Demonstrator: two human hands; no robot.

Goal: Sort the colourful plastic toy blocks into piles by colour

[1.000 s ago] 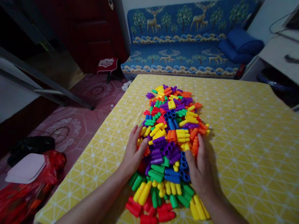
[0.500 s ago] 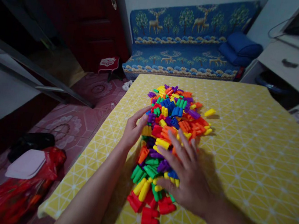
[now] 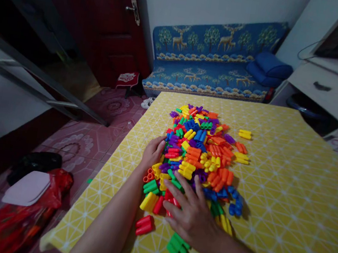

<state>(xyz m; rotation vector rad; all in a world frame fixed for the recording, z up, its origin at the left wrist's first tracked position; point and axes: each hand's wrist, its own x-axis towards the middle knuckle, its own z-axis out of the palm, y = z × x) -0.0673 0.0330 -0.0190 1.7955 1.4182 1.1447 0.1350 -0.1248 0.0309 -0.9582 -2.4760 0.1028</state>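
A long heap of colourful plastic pieces [image 3: 194, 155] lies on the yellow patterned tablecloth [image 3: 279, 192]. Along the heap's left side rests my left hand [image 3: 153, 151], fingers partly hidden at the edge of the pieces. My right hand [image 3: 189, 207] spreads its fingers over the near part of the heap, touching the pieces and gripping none. Nearer to me are a red piece [image 3: 144, 225] and a green piece [image 3: 178, 248], both apart from the heap. At the right edge of the heap sits a blue piece [image 3: 236, 205].
Behind the table stands a blue sofa [image 3: 207, 77] with deer patterns. A white cabinet [image 3: 334, 93] is at the right. On the floor at left are a red plastic bag [image 3: 14, 222], a white lid [image 3: 26, 187] and a small red stool [image 3: 128, 78].
The heap has spread to the right, with blue and orange pieces now at that side. My right hand has moved left and nearer to me. The view has tilted slightly up.
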